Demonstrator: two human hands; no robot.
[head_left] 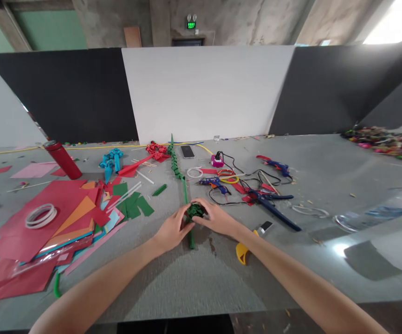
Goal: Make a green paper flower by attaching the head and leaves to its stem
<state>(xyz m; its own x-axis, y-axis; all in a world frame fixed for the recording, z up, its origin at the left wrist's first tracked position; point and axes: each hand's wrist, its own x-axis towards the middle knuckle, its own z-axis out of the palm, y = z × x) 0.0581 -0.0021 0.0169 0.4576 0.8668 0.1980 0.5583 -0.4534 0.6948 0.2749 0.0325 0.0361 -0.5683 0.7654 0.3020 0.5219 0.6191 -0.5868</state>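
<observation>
My left hand [174,227] and my right hand [217,218] curl from both sides around a bunch of folded dark green paper [195,211] on the grey table. Fingers and thumbs touch its edges, covering part of it. A thin green paper-wrapped stick [191,240] pokes out below the bunch toward me. Beyond my fingers a green stem [184,189] leads up to a leafy strip of folded green paper [174,164]. Whether the stem and the lower stick are one piece is hidden by my hands. Loose green paper pieces [131,204] lie left of my left hand.
Colored paper sheets [16,222] with tape rolls [41,216] cover the left side, near a red bottle [62,160]. Glue guns [213,185], cords, dark blue pliers [274,211] and a phone [187,151] lie ahead. A yellow-handled tool [242,253] sits under my right forearm.
</observation>
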